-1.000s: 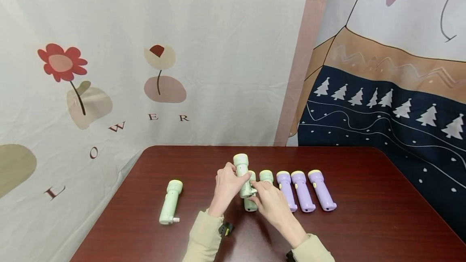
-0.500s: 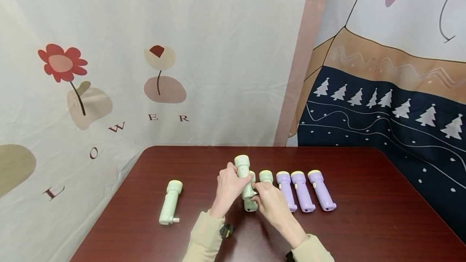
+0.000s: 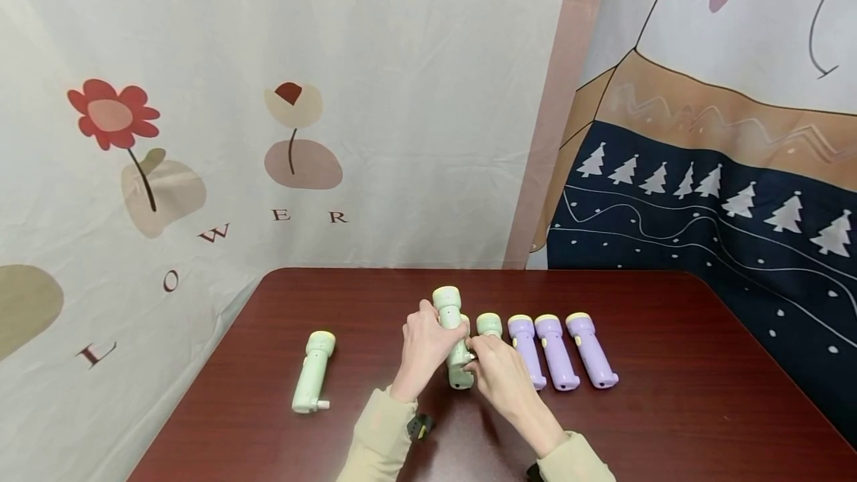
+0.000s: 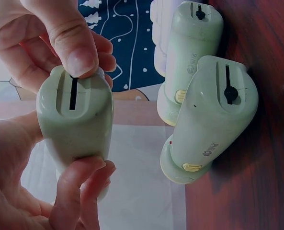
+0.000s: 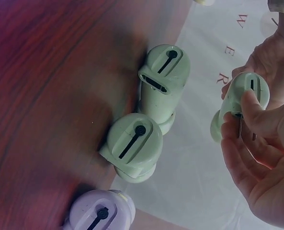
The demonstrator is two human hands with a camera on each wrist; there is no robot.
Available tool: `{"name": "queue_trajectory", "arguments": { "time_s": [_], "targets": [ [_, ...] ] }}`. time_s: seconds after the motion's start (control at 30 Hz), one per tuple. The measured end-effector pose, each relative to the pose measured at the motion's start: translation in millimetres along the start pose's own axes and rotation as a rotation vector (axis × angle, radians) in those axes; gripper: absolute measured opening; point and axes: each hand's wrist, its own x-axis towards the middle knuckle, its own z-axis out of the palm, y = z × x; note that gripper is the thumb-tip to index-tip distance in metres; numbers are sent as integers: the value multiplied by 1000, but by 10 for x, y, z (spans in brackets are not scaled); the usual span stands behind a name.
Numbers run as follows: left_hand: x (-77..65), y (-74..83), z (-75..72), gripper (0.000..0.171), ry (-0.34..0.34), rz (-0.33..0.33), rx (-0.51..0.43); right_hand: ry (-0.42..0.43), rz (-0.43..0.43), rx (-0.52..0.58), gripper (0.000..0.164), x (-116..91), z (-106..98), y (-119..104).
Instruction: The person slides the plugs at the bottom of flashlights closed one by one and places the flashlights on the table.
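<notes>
My left hand (image 3: 423, 348) grips the body of a light green flashlight (image 3: 448, 307), raised above the table with its yellow-rimmed head pointing away. At its tail, my right hand (image 3: 502, 374) pinches the end piece. The right wrist view shows that thumb (image 5: 256, 112) by the slotted slider and thin metal prongs (image 5: 240, 125) among the fingers. Under the held one lies a second green flashlight (image 3: 460, 378). A third green flashlight (image 3: 489, 324) is partly hidden behind my right hand. Farther left lies another green flashlight (image 3: 312, 374) with a small plug sticking out of its tail.
Three purple flashlights lie to the right: one purple flashlight (image 3: 527, 348) close to my right hand, a middle purple flashlight (image 3: 557, 352), and an outer purple flashlight (image 3: 592, 352). The dark red-brown table (image 3: 696, 393) ends at a printed cloth backdrop (image 3: 428, 95).
My left hand and the held flashlight have shifted slightly right and toward me. My right hand stays at the tail, nearly still. The flashlights on the table have not moved.
</notes>
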Motion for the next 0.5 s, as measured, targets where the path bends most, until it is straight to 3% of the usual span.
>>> {"name": "queue_trajectory", "arguments": {
  "time_s": [0.5],
  "targets": [
    [19, 5, -15, 43, -8, -19, 22, 20, -34, 4, 33, 4, 4, -9]
  ]
}}
